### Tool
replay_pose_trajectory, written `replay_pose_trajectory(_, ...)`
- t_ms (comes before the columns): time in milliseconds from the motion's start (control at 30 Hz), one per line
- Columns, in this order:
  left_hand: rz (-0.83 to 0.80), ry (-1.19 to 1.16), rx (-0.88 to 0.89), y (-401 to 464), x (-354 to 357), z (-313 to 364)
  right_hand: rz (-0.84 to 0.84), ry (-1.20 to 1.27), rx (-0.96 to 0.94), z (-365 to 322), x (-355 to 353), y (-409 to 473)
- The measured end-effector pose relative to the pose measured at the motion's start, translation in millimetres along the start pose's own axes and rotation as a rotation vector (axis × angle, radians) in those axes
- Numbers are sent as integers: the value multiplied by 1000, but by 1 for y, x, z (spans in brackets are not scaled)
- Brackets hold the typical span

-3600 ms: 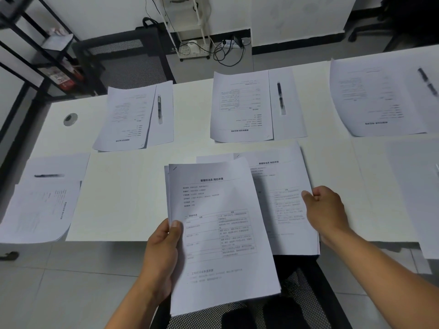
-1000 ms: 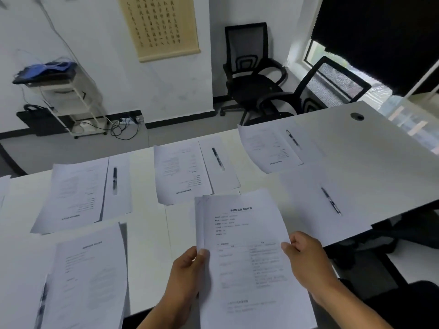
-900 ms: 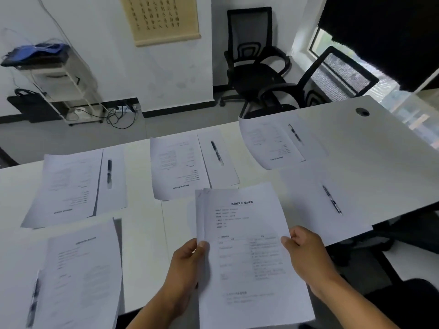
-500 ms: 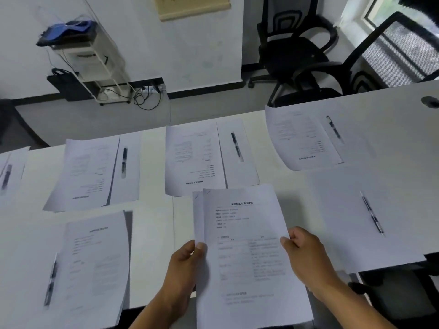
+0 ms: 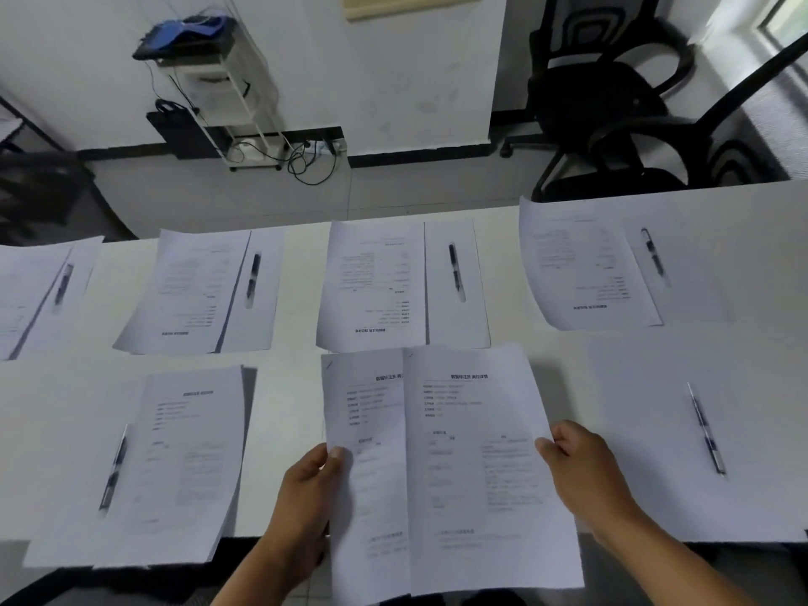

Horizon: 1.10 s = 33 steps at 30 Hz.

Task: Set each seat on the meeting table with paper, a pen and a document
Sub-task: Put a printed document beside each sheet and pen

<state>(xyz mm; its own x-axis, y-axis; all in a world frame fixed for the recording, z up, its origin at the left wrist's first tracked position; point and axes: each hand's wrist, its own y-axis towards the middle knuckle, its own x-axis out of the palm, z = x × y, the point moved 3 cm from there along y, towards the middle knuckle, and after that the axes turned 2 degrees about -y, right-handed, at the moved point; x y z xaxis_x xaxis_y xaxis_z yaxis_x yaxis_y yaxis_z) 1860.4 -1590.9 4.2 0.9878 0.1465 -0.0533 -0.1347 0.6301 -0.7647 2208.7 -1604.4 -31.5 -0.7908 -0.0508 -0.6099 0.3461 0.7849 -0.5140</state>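
top document point(image 5: 481, 465) slid right | right hand point(image 5: 586, 470) pinches it | left hand point(image 5: 306, 487) grips lower document point(image 5: 367, 430)

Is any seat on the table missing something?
Yes. The near-right seat has only blank paper with a pen on it and no printed document. Every other visible seat has one; two documents are in the person's hands.

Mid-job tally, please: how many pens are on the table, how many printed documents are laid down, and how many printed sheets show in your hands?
pens on the table: 6
printed documents laid down: 5
printed sheets held by left hand and right hand: 2
Total: 13
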Motion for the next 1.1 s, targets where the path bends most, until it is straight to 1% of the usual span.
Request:
replay_pose_trajectory(233, 127, -30, -5, 10, -39, 4, 49, -37, 63, 20, -11, 13)
replay_pose_trajectory(500, 196, -47, 31, 9, -65, 0, 48, -73, 89, 27, -14, 18)
replay_pose_trajectory(667, 200, -47, 30, 6, -64, -5, 41, -88, 81, 25, -11, 18)
replay_pose_trajectory(900, 147, -5, 25, -3, -52, -3, 49, -78, 80, 26, -11, 15)
replay_pose_trajectory(1100, 128, -18, 17, -8, -49, -6, 52, -78, 85, 29, -12, 14)
